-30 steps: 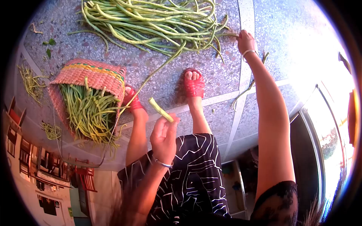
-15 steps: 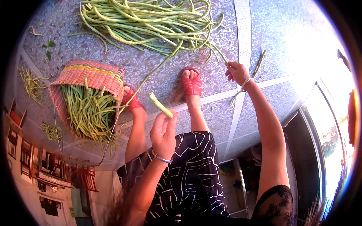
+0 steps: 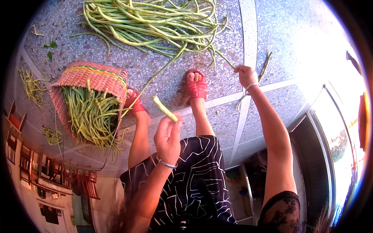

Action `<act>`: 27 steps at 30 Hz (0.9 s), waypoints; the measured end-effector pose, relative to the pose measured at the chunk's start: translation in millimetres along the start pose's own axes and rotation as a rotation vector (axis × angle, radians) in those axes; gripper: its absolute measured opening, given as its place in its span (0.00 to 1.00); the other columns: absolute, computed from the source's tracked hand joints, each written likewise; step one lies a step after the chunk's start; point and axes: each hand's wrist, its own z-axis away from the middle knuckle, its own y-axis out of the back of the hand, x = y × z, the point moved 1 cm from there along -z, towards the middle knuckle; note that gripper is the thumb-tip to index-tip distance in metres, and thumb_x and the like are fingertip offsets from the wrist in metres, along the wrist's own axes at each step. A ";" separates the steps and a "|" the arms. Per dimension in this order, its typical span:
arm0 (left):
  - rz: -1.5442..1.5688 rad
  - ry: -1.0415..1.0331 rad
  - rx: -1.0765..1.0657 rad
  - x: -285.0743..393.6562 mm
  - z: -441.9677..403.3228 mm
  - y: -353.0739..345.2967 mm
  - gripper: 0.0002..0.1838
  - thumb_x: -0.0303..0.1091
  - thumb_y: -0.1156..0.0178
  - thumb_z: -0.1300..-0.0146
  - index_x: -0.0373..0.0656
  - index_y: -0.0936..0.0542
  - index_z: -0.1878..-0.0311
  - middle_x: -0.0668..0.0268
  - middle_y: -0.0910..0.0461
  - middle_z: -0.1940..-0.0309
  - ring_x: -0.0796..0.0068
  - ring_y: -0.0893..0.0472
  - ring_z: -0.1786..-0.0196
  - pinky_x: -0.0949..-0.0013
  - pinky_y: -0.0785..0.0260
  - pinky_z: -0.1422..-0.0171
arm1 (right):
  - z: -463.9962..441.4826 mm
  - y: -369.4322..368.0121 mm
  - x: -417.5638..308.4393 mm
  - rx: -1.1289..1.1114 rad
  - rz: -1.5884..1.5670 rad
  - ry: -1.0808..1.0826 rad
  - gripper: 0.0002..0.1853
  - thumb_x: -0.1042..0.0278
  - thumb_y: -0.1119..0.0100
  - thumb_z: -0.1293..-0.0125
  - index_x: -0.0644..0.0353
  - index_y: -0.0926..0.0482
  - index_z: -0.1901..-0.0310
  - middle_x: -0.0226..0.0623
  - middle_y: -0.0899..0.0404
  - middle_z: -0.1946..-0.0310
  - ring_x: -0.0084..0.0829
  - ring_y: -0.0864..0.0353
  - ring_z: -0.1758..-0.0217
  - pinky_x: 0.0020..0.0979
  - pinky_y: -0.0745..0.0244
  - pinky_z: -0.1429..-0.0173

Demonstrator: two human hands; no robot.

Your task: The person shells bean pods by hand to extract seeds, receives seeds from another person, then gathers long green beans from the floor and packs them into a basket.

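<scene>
My left hand [image 3: 168,136] is closed around a short cut piece of green bean [image 3: 164,108], which sticks up past the fingertips over my lap. Out to the right, my right hand [image 3: 246,75] pinches the thin end of a long bean [image 3: 224,57]. That bean runs back into a big pile of yard-long beans [image 3: 155,27] on the floor. A woven pink basket [image 3: 93,73] lies tipped beside my foot, its mouth full of beans [image 3: 91,112]. One long bean stretches from the pile toward the basket's mouth.
Bean scraps [image 3: 33,87] lie on the speckled floor left of the basket, with another small heap [image 3: 51,136] below them. Green leaf bits [image 3: 50,46] are near the pile. A single bean [image 3: 265,66] rests beyond my right hand. My feet in red sandals [image 3: 197,85] stand between.
My right hand has shifted slightly, still pinching the long bean's end. My left hand stays almost still with the bean piece.
</scene>
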 end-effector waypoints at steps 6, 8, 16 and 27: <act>0.003 0.004 0.005 -2.5 1.1 -0.3 0.10 0.22 0.51 0.39 0.33 0.30 0.55 0.63 0.24 0.65 0.78 0.25 0.59 0.76 0.35 0.51 | -47.9 19.0 44.1 0.028 0.462 -0.200 0.14 0.53 0.51 0.40 0.50 0.23 0.60 0.43 0.25 0.56 0.41 0.25 0.53 0.38 0.29 0.53; -0.004 0.009 0.001 -3.5 1.6 -0.6 0.09 0.22 0.51 0.39 0.33 0.30 0.55 0.63 0.24 0.65 0.78 0.25 0.59 0.76 0.34 0.51 | -69.0 34.4 17.5 0.231 0.410 -0.081 0.13 0.68 0.52 0.43 0.46 0.23 0.58 0.38 0.30 0.56 0.38 0.28 0.52 0.35 0.30 0.52; -0.040 -0.005 -0.012 -4.9 -0.2 1.8 0.09 0.23 0.50 0.39 0.33 0.30 0.55 0.63 0.24 0.65 0.77 0.25 0.58 0.74 0.34 0.49 | -125.5 48.6 -92.2 0.467 0.406 0.425 0.21 0.80 0.54 0.48 0.40 0.26 0.55 0.34 0.30 0.59 0.37 0.27 0.56 0.35 0.28 0.57; -0.012 -0.007 -0.010 -0.7 -1.5 2.8 0.09 0.23 0.50 0.39 0.33 0.30 0.55 0.64 0.25 0.66 0.78 0.26 0.58 0.74 0.35 0.49 | -92.4 55.3 -47.8 0.217 0.585 0.723 0.10 0.78 0.55 0.45 0.54 0.32 0.61 0.35 0.29 0.68 0.34 0.27 0.59 0.33 0.29 0.58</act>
